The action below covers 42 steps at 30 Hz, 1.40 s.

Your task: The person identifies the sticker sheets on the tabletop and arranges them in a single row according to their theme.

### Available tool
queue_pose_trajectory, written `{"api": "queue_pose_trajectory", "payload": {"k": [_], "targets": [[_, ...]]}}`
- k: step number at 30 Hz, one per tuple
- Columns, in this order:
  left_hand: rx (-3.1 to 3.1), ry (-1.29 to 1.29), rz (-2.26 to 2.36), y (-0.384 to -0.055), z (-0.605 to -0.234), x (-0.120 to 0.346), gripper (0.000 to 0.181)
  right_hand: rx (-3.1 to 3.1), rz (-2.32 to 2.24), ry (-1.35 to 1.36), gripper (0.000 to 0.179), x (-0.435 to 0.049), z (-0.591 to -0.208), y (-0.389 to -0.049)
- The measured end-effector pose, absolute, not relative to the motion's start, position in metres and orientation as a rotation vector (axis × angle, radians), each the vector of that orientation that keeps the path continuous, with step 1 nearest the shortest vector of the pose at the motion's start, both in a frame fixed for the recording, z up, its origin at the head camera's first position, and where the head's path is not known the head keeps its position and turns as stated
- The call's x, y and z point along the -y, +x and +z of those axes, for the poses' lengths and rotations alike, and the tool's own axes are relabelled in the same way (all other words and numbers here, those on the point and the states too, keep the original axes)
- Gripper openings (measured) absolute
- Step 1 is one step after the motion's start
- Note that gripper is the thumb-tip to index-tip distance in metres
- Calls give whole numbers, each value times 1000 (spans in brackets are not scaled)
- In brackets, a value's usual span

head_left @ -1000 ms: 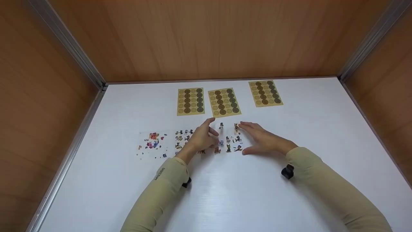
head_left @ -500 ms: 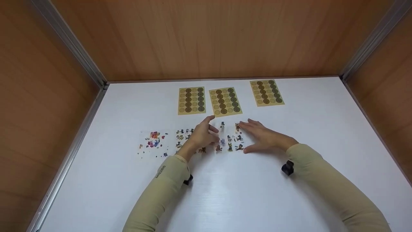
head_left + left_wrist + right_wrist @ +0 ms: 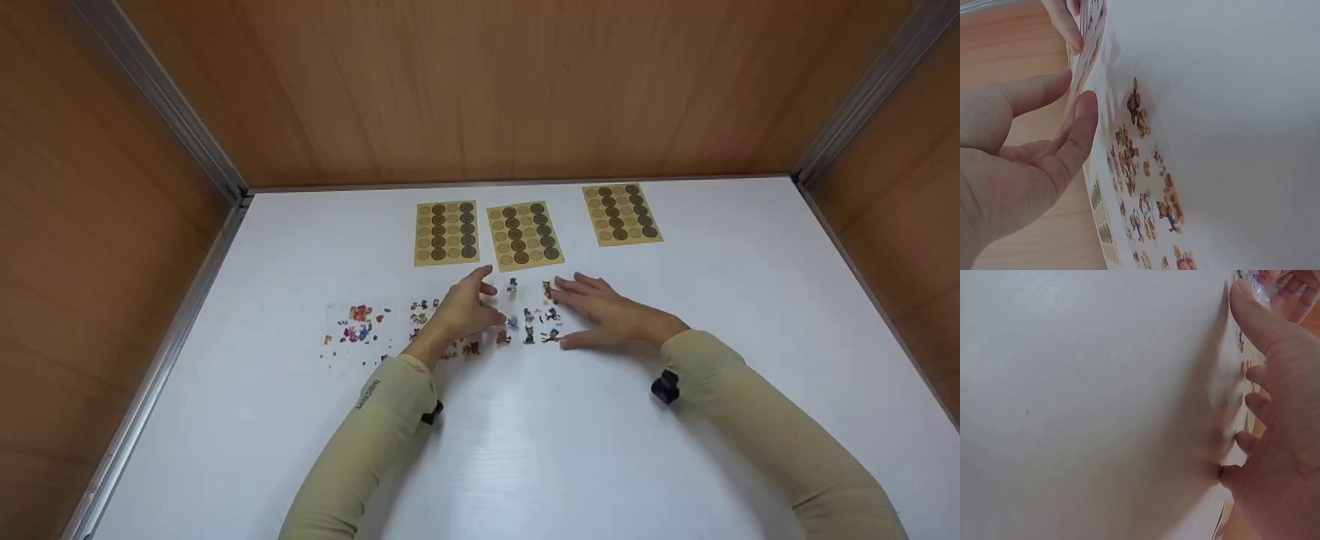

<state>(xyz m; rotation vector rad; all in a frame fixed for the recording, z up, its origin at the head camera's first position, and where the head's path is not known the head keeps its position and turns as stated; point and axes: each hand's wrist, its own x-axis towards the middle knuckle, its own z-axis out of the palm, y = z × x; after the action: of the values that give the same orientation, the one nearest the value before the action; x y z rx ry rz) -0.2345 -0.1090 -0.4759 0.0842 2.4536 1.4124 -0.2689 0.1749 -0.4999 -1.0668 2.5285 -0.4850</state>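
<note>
A clear sticker sheet [image 3: 529, 316] with small cartoon figures lies flat between my two hands. My right hand [image 3: 611, 311] is spread along its right side, fingertips right at the printed figures. In the right wrist view its fingers [image 3: 1255, 374] are apart and reach down to the surface. My left hand [image 3: 466, 309] is over the sheet's left part, with thumb and fingers loosely bent and a gap between them in the left wrist view. It partly hides a second sticker sheet [image 3: 417, 319] of dog figures [image 3: 1134, 154].
A third clear sheet [image 3: 360, 332] with colourful small stickers lies at the left. Farther back on the white table [image 3: 495, 457] are three gold sheets of round stickers, the left [image 3: 446, 232], middle [image 3: 525, 235] and right [image 3: 622, 214]. Wooden panels [image 3: 517, 90] stand around the table.
Over the last half second the right-hand sticker sheet has slid slightly left, with my right hand moving along with it. My left hand has also shifted a little left and away from me.
</note>
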Motion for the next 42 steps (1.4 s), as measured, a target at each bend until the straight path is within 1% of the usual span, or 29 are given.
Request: {"api": "queue_pose_trajectory", "payload": {"k": [5, 9, 14, 19, 24, 28, 34, 42], "targets": [[-2523, 160, 1245, -234, -475, 109, 100, -2521, -466, -1122, 102, -174, -499, -270], [-2625, 263, 1059, -233, -474, 109, 106, -2522, -458, -1103, 97, -172, -498, -270], [-2701, 390, 784, -230, -474, 113, 124, -2537, -472, -1100, 86, -171, -496, -270], [-2717, 498, 596, -228, -476, 119, 137, -2542, -462, -1105, 90, -171, -496, -270], [-2685, 448, 576, -227, -480, 124, 148, -2557, -436, -1095, 92, -167, -495, -268], [-2713, 484, 540, -229, -481, 126, 149, -2570, -414, -1062, 93, -165, -495, -266], [-2718, 546, 504, -231, -481, 129, 146, -2559, -404, -1046, 98, -165, -496, -264], [-2718, 580, 471, -232, -478, 131, 141, -2553, -396, -1027, 99, -164, -495, -264]]}}
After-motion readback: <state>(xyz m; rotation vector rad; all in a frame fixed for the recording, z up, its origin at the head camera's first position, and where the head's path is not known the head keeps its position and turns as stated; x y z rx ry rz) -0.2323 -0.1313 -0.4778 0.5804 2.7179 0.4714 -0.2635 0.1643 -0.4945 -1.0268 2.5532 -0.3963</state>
